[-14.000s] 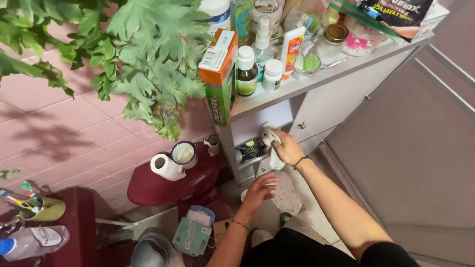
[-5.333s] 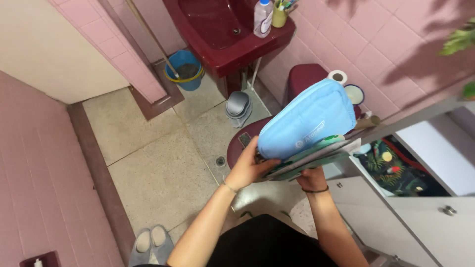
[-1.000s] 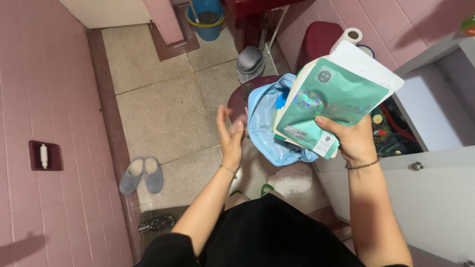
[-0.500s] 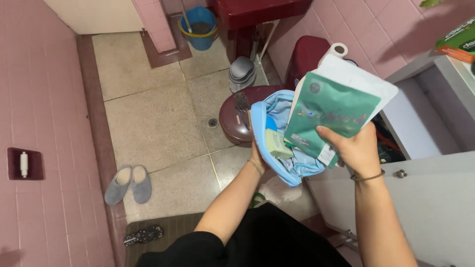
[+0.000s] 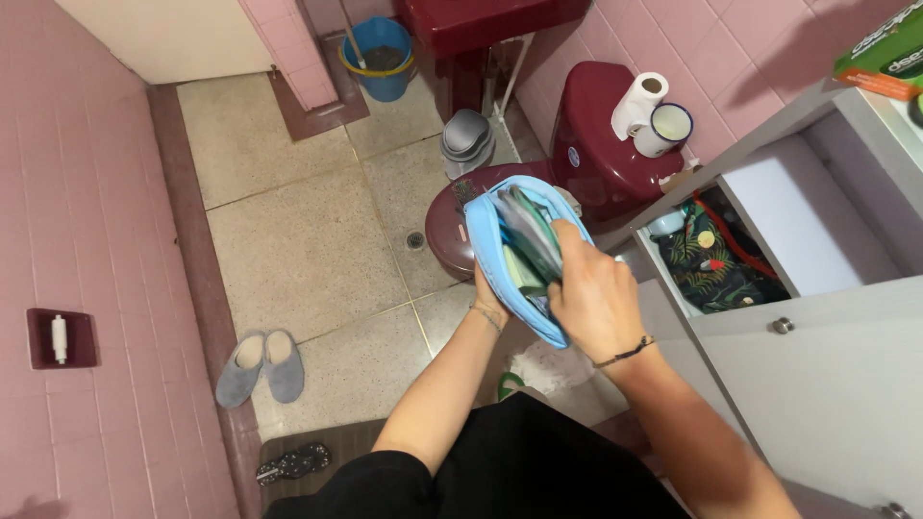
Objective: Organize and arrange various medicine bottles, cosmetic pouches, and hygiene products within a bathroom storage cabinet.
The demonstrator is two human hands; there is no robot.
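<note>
A light blue zip pouch (image 5: 486, 245) is held open in front of me, above the dark red toilet lid. My left hand (image 5: 486, 288) grips the pouch from underneath, mostly hidden behind it. My right hand (image 5: 594, 303) is pushed into the pouch's mouth, its fingers closed on a stack of flat green and white sachets (image 5: 527, 235) that stand inside the pouch. A thin dark bracelet circles the right wrist.
A dark red toilet (image 5: 606, 154) carries a paper roll (image 5: 639, 101) and an enamel mug (image 5: 670, 128) on its tank. An open white cabinet (image 5: 769, 221) holds a dark floral bag (image 5: 716, 259). Grey slippers (image 5: 260, 365), a grey bin (image 5: 466, 139) and a blue bucket (image 5: 380, 62) stand on the floor.
My right hand came down and slid the green and white sachets into the blue pouch. My left hand stayed under the pouch, holding it open.
</note>
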